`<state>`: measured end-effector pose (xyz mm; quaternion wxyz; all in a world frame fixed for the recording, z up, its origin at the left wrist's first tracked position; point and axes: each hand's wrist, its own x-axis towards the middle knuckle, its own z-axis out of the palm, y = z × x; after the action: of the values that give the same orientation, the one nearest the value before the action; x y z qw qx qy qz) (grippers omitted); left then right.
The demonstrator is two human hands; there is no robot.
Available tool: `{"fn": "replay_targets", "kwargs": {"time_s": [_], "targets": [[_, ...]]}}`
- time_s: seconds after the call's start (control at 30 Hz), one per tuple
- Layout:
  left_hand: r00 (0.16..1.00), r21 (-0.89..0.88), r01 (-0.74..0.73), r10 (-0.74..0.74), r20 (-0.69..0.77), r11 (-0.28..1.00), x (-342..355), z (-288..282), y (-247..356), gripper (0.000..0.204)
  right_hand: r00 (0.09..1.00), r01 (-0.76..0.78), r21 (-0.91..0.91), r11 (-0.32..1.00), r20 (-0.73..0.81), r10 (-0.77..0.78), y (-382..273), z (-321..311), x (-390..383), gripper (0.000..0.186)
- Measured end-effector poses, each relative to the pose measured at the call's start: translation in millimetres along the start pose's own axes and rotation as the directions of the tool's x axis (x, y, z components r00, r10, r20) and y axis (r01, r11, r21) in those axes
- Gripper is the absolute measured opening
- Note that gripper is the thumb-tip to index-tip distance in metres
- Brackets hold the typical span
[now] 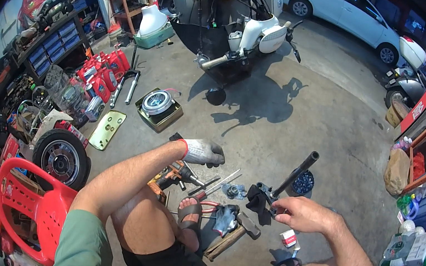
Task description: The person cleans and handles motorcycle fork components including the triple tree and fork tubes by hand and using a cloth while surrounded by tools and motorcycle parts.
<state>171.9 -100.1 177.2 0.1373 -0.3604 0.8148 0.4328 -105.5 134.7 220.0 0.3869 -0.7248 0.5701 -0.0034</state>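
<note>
My left hand, in a grey-white work glove with a red cuff, is held palm down above the tools, fingers curled together. Whatever may be under them is hidden. Bare, my right hand is closed on the metal bracket at the lower end of a black tube, which slants up and away. Black cloth hangs at that bracket. Below my left forearm lies an orange and black power drill. A hammer, a screwdriver and a small bagged part lie between my feet.
Ahead stands a partly stripped scooter. At left are a red chair, a wheel, a tray of parts and a boxed round part. A dark bowl sits behind the tube; a cigarette pack lies right.
</note>
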Motion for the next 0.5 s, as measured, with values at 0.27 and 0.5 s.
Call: {"fn": "replay_targets", "kwargs": {"time_s": [0.27,0.5], "targets": [[1.000,0.023,-0.008,0.008,-0.001,1.000,-1.2,-0.3,3.0,0.047,1.000,0.016,-0.022,1.000,0.004,-0.016,2.8,0.2,-0.6,0.045],[1.000,0.014,-0.002,0.002,0.003,1.000,1.1,0.1,-2.3,0.047,1.000,0.006,-0.002,1.000,0.000,-0.006,4.0,2.0,1.3,0.043]]}}
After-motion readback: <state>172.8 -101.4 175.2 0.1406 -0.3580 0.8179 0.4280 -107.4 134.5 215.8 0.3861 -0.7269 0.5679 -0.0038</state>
